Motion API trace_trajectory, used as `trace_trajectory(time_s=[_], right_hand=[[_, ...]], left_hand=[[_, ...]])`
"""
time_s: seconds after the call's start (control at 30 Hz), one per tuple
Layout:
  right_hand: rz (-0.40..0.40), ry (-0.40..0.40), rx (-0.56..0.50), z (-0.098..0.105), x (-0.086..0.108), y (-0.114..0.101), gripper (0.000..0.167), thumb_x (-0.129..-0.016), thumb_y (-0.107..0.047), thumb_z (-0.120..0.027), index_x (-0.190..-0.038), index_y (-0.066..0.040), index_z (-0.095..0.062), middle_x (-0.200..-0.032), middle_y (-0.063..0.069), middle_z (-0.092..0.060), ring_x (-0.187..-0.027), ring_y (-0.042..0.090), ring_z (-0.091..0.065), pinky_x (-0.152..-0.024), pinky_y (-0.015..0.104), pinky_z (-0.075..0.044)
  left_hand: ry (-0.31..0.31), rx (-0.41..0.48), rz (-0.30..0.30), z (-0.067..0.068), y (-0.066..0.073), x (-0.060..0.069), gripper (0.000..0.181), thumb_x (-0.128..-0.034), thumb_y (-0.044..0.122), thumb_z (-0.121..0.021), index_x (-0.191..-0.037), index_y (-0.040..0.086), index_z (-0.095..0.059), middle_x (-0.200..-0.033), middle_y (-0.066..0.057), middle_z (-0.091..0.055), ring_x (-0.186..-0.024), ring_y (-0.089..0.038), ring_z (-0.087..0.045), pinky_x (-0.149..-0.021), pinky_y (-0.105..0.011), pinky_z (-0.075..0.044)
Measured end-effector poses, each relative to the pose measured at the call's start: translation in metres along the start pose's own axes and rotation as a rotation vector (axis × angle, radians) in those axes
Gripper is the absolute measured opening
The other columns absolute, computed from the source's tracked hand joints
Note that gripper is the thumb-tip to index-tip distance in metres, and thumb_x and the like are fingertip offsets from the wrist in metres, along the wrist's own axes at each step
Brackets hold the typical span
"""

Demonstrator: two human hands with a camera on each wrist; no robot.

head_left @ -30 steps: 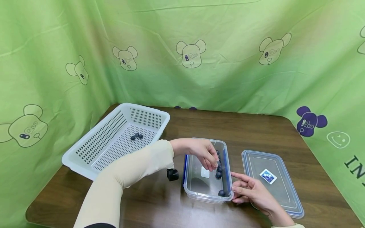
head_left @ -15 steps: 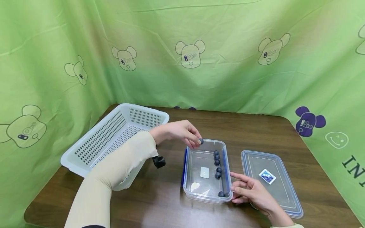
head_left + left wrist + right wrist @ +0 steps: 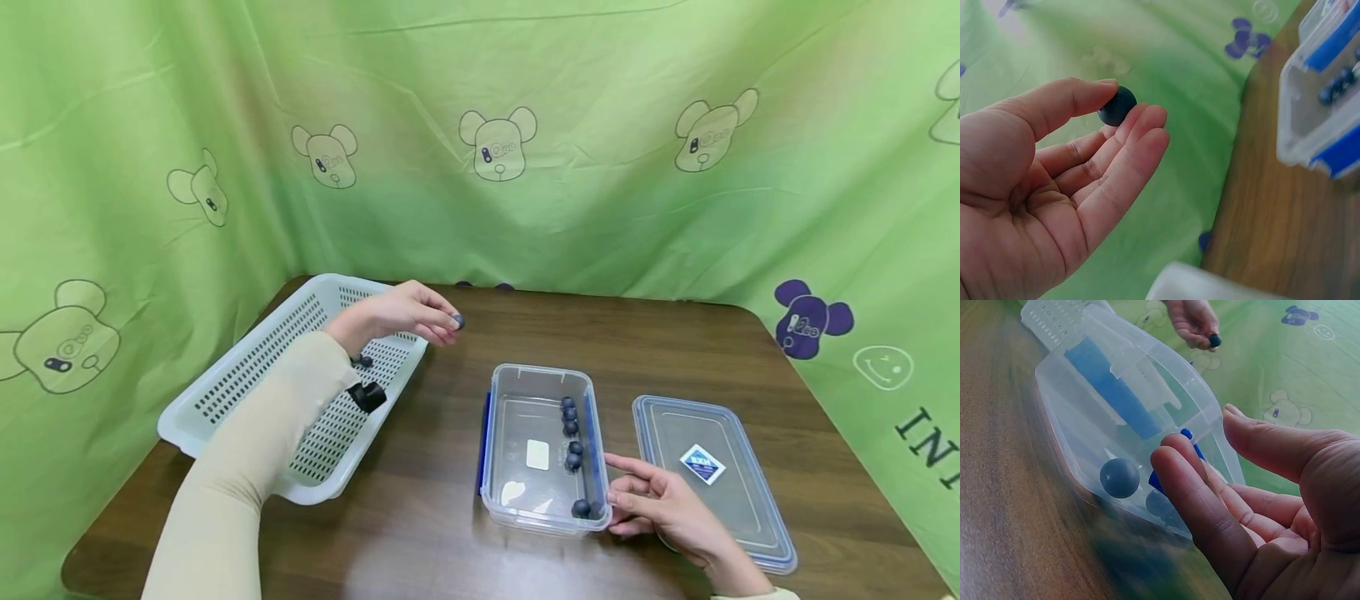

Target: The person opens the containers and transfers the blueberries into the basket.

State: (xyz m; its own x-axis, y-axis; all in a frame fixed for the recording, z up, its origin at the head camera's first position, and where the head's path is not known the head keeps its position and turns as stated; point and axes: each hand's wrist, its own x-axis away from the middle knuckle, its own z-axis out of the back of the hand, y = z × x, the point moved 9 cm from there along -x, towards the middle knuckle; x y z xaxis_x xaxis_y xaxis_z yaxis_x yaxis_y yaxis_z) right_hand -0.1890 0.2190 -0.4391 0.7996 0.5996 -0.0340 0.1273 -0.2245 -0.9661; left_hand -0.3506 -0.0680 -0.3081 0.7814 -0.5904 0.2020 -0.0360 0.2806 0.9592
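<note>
Between thumb and fingertips, my left hand point(image 3: 408, 315) pinches a single blueberry point(image 3: 1117, 106), held up beside the right rim of the white perforated basket point(image 3: 251, 358). A few blueberries point(image 3: 364, 361) lie on the basket floor, partly hidden by the left wrist. Several blueberries point(image 3: 571, 426) line the right wall of the clear plastic food container point(image 3: 546, 522), which is uncovered. My right hand point(image 3: 656, 504) touches that container's right side from outside with extended fingers, the thumb near the rim. In the right wrist view its thumb stands apart from the fingers point(image 3: 1194, 506).
The clear lid point(image 3: 738, 500) with a blue edge and a square label lies flat on the brown table point(image 3: 420, 508), right of the container. A green printed curtain point(image 3: 585, 242) hangs behind and at both sides.
My left hand has lifted out of the container and travelled left to the basket's rim, carrying the blueberry. The right hand and the container have stayed in place.
</note>
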Motion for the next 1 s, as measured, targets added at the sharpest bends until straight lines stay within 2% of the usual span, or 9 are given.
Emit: trace_trajectory(time_s=[0.2,0.4,0.6,0.67,0.83,1.0], right_hand=[[0.014,0.003,0.017,0.0,-0.001,-0.001,0.048,-0.098,0.009,-0.052,-0.132,-0.024,-0.058,-0.1,0.006,-0.069,-0.082,0.017,-0.07,-0.072,0.032,-0.062],[0.015,0.006,0.018,0.0,0.001,-0.001,0.048,-0.098,0.009,-0.052,-0.132,-0.024,-0.058,-0.101,0.006,-0.069,-0.082,0.017,-0.07,-0.072,0.034,-0.062],[0.016,0.007,0.027,-0.001,0.0,0.0,0.048,-0.098,0.009,-0.053,-0.132,-0.025,-0.058,-0.1,0.006,-0.069,-0.081,0.017,-0.07,-0.071,0.032,-0.062],[0.016,0.007,0.03,-0.001,-0.001,0.0,0.048,-0.098,0.009,-0.053,-0.131,-0.025,-0.058,-0.1,0.006,-0.069,-0.081,0.017,-0.07,-0.071,0.033,-0.062],[0.017,0.008,0.037,0.0,-0.001,0.0,0.048,-0.098,0.008,-0.053,-0.131,-0.026,-0.058,-0.1,0.006,-0.069,-0.081,0.017,-0.07,-0.071,0.034,-0.062],[0.018,0.016,0.039,0.001,0.0,0.001,0.048,-0.098,0.008,-0.054,-0.131,-0.025,-0.058,-0.101,0.007,-0.069,-0.081,0.017,-0.07,-0.071,0.034,-0.062]], left_hand=[[0.103,0.069,0.013,0.041,-0.017,0.013,0.012,-0.0965,-0.007,-0.057,-0.106,-0.012,-0.062,-0.088,-0.011,-0.071,-0.084,-0.021,-0.071,-0.086,-0.037,-0.059],[0.178,0.12,0.036,0.073,-0.039,0.019,0.008,-0.0981,-0.007,-0.054,-0.101,-0.008,-0.062,-0.09,-0.011,-0.072,-0.088,-0.023,-0.071,-0.092,-0.041,-0.056],[0.225,0.082,0.107,0.098,-0.068,0.027,0.022,-0.1002,-0.003,-0.052,-0.115,-0.019,-0.054,-0.091,-0.011,-0.071,-0.088,-0.02,-0.071,-0.09,-0.036,-0.057],[0.243,0.088,0.13,0.107,-0.079,0.031,0.024,-0.1,-0.002,-0.053,-0.117,-0.019,-0.053,-0.092,-0.012,-0.071,-0.086,-0.018,-0.07,-0.092,-0.037,-0.057],[0.3,0.092,0.191,0.128,-0.109,0.041,0.019,-0.0987,-0.002,-0.055,-0.112,-0.015,-0.059,-0.09,-0.011,-0.071,-0.084,-0.018,-0.07,-0.089,-0.034,-0.058],[0.311,0.097,0.277,0.138,-0.132,0.051,0.014,-0.0977,-0.003,-0.056,-0.107,-0.013,-0.062,-0.084,-0.008,-0.07,-0.078,-0.015,-0.069,-0.08,-0.029,-0.06]])
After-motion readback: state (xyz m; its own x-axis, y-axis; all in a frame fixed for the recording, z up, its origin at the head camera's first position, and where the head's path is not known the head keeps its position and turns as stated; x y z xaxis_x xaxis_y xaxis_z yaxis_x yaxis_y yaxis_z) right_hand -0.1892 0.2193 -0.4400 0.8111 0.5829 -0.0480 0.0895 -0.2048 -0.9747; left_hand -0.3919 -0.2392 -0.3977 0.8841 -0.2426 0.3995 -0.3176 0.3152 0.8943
